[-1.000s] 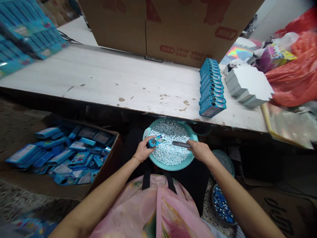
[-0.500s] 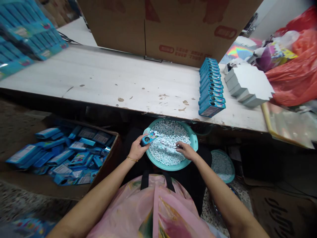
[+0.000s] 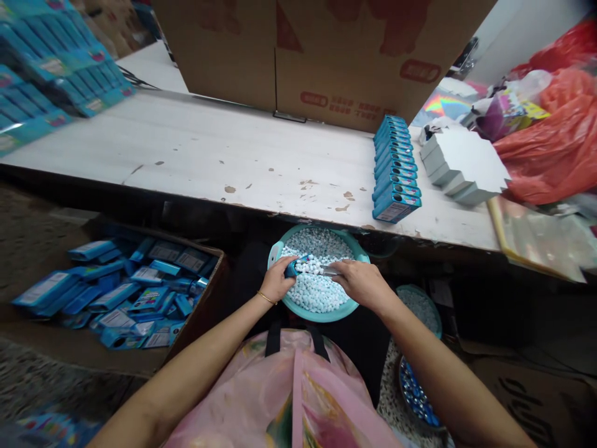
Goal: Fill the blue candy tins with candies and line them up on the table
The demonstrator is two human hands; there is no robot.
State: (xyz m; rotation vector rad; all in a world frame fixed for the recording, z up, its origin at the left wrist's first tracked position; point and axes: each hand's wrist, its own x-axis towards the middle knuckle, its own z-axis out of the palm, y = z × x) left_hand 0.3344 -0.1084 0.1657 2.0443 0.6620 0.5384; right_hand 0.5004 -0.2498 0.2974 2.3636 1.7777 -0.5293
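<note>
One blue box (image 3: pixel 291 270) lies in the left hand (image 3: pixel 278 280), whose fingers clamp it over the basin (image 3: pixel 321 317); the right hand (image 3: pixel 361 281) grips a grey scoop (image 3: pixel 331 270), with pellets (image 3: pixel 317 298) between scoop and box. Clock positions are read from the basin. Filling of this box appears under way. At 1 o'clock, a row (image 3: pixel 395 171) of boxes stands on the table, presumably done; at 9, many loose boxes (image 3: pixel 149 298) lie jumbled in an open carton (image 3: pixel 205 308), presumably left to do. The table (image 3: pixel 224 149) is white, its paint chipped. Beyond: a tall carton (image 3: pixel 326 68) at 12 o'clock, red plastic (image 3: pixel 545 149) at 2, stacked packs (image 3: pixel 69 62) at 10.
</note>
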